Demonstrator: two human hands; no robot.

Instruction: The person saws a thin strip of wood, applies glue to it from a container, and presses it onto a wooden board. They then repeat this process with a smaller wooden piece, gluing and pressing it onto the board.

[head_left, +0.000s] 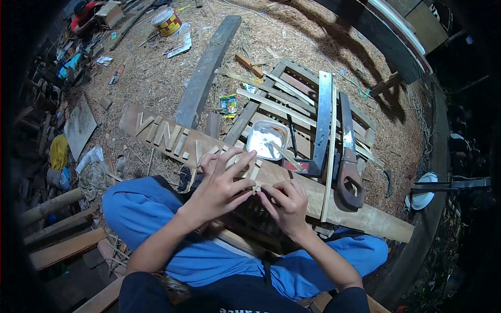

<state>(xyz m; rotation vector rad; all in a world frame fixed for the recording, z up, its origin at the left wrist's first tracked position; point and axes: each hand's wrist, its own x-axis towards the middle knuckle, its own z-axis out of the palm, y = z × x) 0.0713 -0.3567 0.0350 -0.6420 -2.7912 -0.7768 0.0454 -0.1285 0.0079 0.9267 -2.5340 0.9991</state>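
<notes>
My left hand (225,181) is over the near edge of a long flat board (308,189), its thumb and a finger pinched at a small wooden piece (256,189). Close beside it, my right hand (287,202) pinches the same little piece from the other side. Just beyond the fingertips a short wood strip (255,170) lies on the board. Letter-like shapes made of wood strips (167,136) run along the board's left part. My left hand covers some of the strips. A plastic tub (267,136) with white stuff and a stick in it stands behind the board.
A handsaw (348,156) lies on the right beside a long thin strip (329,156) and a metal straightedge (323,112). Slats rest on a wooden frame (300,67). A thick plank (213,68) and a yellow-red can (167,23) are farther back. Another person (83,20) sits at far left.
</notes>
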